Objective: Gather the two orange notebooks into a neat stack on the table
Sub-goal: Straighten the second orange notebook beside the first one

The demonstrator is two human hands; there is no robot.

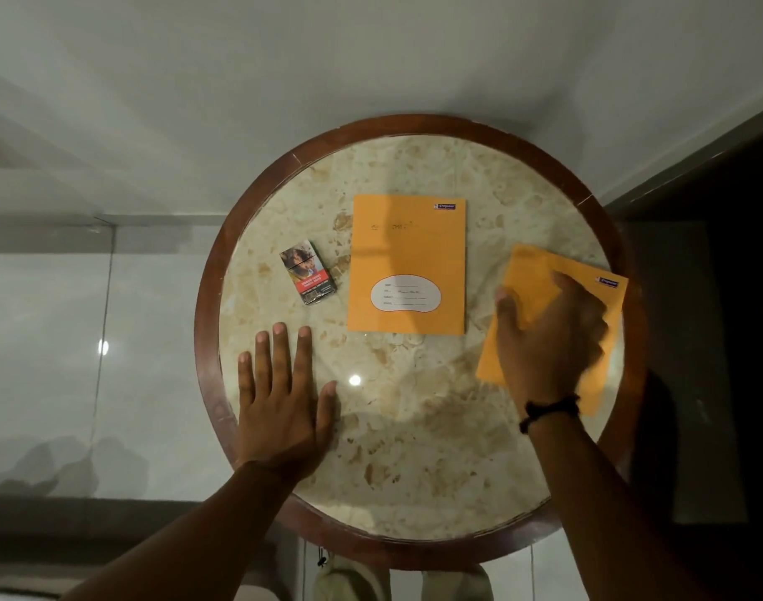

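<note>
Now, step in hand: I judge it to be fetching the tilted orange notebook (540, 292) so it can go onto the centre orange notebook (407, 262).
Right hand (548, 336): fingers curled down over the tilted notebook, thumb at its left edge; motion blur hides whether it pinches or only presses.
Left hand (284, 392): spread flat, palm down on the round marble table (414, 448) near its left rim, holding nothing.
Tilted notebook: at the table's right rim, a corner overhanging the wooden edge, cover skewed.
Centre notebook: flat and square near the table's middle, label face up, apart from the other.
Cigarette pack (309, 272): left of the centre notebook, clear of my path.
Doing it well: I'd slide it inward off the rim first, turn it square, then lay it down with corners matched.
</note>
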